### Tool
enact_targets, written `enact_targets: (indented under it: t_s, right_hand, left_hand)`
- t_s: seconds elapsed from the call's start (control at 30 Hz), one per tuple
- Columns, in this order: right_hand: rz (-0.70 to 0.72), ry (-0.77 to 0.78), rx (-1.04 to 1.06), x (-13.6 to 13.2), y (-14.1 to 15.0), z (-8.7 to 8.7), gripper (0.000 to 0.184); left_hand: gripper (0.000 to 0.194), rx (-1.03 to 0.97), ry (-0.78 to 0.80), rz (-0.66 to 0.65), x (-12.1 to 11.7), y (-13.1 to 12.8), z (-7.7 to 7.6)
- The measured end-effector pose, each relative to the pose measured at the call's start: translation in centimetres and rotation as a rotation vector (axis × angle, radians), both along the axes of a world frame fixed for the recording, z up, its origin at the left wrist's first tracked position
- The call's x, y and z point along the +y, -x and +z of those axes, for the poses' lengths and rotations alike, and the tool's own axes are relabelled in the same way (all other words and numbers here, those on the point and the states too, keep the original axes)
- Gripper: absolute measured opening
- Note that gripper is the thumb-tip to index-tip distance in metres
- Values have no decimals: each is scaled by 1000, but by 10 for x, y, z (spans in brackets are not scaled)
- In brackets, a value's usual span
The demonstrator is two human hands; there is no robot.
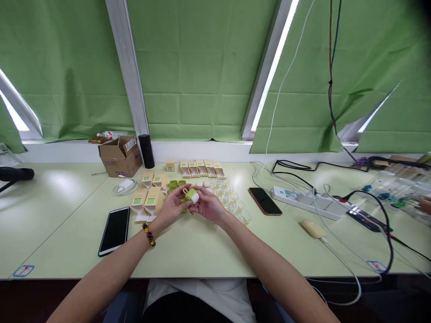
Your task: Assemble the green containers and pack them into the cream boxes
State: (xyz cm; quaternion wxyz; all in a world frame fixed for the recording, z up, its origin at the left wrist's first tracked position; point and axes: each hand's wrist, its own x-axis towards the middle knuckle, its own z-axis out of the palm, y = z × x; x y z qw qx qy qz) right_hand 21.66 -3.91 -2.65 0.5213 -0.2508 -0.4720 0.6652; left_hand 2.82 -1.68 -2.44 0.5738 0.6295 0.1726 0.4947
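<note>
Both of my hands meet above the table around a small green-and-white case point(192, 196) with a pale yellow loop at its top left. The fingers of my left hand point(173, 207) close on its green side. My right hand point(209, 205) pinches the white end. Just behind the hands, several green pieces point(173, 183) and pale pinkish-white pieces point(204, 184) lie on the table, partly hidden by my fingers. To the right are rows of clear plastic cups point(232, 197). Left of my hands stand open cream cartons point(154, 201) with green labels.
More open cartons point(202, 168) line the back near a closed small box point(170, 165). A cardboard box point(121, 156) and black cylinder point(146, 151) stand back left. Phones point(114, 231) flank my arms. A power strip point(306, 202), cables and a cream mouse-like object point(313, 229) occupy the right.
</note>
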Motion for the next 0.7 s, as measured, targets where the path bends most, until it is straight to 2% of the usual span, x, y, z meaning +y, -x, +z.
enact_targets:
  t_s: [0.1,0.17,0.23,0.3,0.5,0.6,0.7]
  right_hand:
    - [-127,-39,-250,10,-7,8,33]
    - [-345,-145,-478,22,-12,16,26]
    - [-542,-283,-796,36,-17,25,21]
    - [-617,-406,-1206,51,-20,32,28]
    - [-628,-395,-1397,81,-14,41,32]
    - [-632,-383,-1433,79,-12,41,33]
    - [-619,-393,-1468,62,-19,44,28]
  left_hand:
    - [59,-70,74,102,6,-1,-4]
    - [56,-158,143,175,11,-1,-5]
    - [53,-243,206,228,16,0,-6]
    - [49,-303,251,259,20,2,-6]
    - [45,-395,322,237,23,5,-6]
    - [44,-388,321,205,19,5,-4]
    - [42,-383,321,187,14,4,0]
